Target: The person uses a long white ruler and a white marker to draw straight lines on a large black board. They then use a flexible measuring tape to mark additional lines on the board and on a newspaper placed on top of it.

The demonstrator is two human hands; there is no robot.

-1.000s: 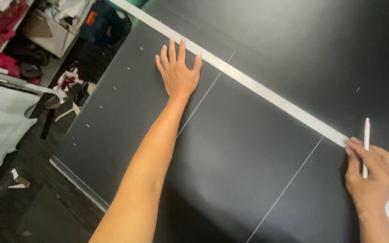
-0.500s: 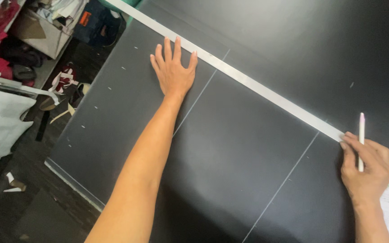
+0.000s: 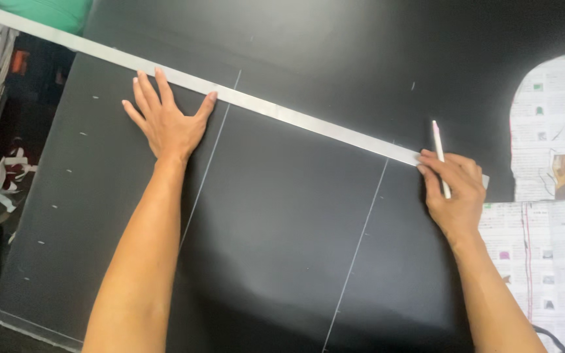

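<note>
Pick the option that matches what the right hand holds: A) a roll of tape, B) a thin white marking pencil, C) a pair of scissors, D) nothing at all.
B: the right hand grips a thin white marking pencil at the end of the long metal ruler on the black sheet.

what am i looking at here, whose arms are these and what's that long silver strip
The picture comes from a camera worn on a person's head, looking down at their own two bare arms. The left hand lies flat, fingers spread, on a large black sheet and touches a long metal ruler that runs slantwise across it. The right hand rests at the ruler's other end and holds a white pencil. Thin chalk lines cross the sheet. Newspaper lies at the right.
</note>
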